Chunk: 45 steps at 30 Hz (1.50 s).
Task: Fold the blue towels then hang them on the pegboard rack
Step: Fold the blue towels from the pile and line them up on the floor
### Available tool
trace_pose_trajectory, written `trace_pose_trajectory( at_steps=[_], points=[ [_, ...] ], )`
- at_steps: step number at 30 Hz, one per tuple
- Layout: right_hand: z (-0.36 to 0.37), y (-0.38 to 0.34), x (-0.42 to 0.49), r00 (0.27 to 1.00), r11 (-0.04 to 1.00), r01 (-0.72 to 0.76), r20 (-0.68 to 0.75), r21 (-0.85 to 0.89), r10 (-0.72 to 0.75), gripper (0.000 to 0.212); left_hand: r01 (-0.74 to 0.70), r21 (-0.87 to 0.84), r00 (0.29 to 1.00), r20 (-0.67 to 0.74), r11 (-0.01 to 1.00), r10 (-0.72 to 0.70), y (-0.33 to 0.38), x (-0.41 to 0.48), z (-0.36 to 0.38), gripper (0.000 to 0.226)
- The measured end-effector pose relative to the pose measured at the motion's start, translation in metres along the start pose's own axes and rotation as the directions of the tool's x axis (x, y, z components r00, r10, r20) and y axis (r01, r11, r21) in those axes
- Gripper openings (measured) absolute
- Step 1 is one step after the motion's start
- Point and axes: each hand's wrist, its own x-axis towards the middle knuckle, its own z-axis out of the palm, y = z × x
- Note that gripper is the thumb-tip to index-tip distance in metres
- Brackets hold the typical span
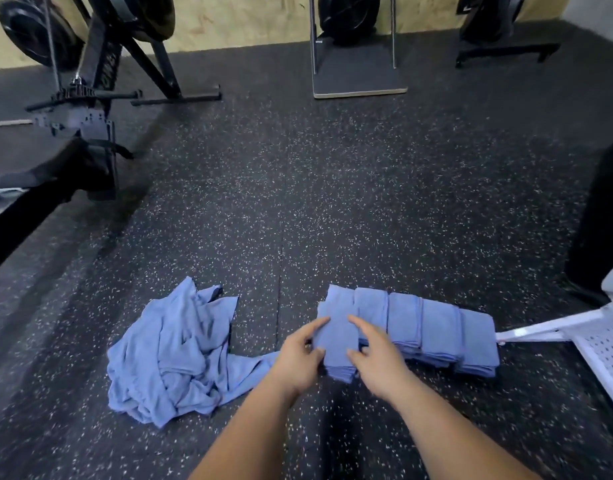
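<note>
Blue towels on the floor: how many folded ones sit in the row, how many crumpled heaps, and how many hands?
Folded towels in the row: 5
Crumpled heap: 1
Hands: 2, left hand, right hand
Total: 8
</note>
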Motion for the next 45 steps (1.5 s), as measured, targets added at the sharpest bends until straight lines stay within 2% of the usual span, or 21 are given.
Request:
trace_pose_trajectory(
  at_steps=[10, 17, 21, 24, 26, 29, 32, 34, 36, 41, 45],
  points=[
    [0.014, 0.007, 0.088, 0.995, 0.996, -0.075, -0.068, -0.042, 0.072, 0.065, 0.023, 0.02, 1.0, -0.016, 1.0, -0.023, -0.021, 0.104, -0.007, 0.063],
    [0.023, 0.015, 0.124, 0.988, 0.971, -0.06, -0.152, -0.233, 0.025, 0.06, 0.062, -0.045, 0.997, -0.036, 0.997, -0.064, -0.028, 0.152, 0.002, 0.058],
    [0.028, 0.026, 0.132, 0.986, 0.909, -0.042, -0.162, -0.415, -0.029, 0.058, 0.068, -0.032, 0.998, 0.003, 0.997, -0.068, -0.04, 0.17, 0.009, 0.062],
    [0.028, 0.033, 0.131, 0.984, 0.85, -0.032, -0.166, -0.526, -0.066, 0.057, 0.071, 0.046, 0.997, 0.004, 0.996, -0.071, -0.048, 0.178, 0.014, 0.063],
    [0.028, 0.036, 0.129, 0.986, 0.783, -0.011, -0.137, -0.621, -0.095, 0.057, 0.05, 0.187, 0.999, -0.001, 0.981, -0.051, -0.051, 0.179, 0.017, 0.061],
    [0.026, 0.038, 0.129, 0.993, 0.718, 0.004, -0.084, -0.696, -0.087, 0.059, -0.015, 0.533, 1.0, -0.006, 0.846, 0.021, -0.055, 0.179, 0.022, 0.064],
    [0.025, 0.039, 0.131, 0.998, 0.688, 0.007, -0.04, -0.725, -0.053, 0.061, -0.023, 0.702, 0.999, -0.008, 0.712, 0.04, -0.053, 0.18, 0.027, 0.066],
    [0.023, 0.037, 0.134, 0.999, 0.675, 0.009, -0.014, -0.738, -0.029, 0.062, -0.005, 0.737, 1.0, 0.008, 0.676, -0.001, -0.05, 0.182, 0.03, 0.065],
    [0.02, 0.034, 0.136, 1.0, 0.667, 0.008, 0.0, -0.745, -0.013, 0.063, 0.01, 0.729, 0.999, 0.017, 0.684, -0.032, -0.047, 0.182, 0.03, 0.064],
    [0.013, 0.03, 0.129, 0.998, 0.661, 0.018, -0.022, -0.751, -0.052, 0.057, -0.057, 0.656, 0.998, 0.042, 0.753, 0.039, -0.043, 0.161, 0.02, 0.066],
    [0.016, 0.012, 0.12, 0.99, 0.637, 0.033, -0.063, -0.771, -0.128, 0.056, -0.059, 0.691, 0.998, 0.021, 0.72, 0.062, -0.042, 0.131, -0.004, 0.064]
  ],
)
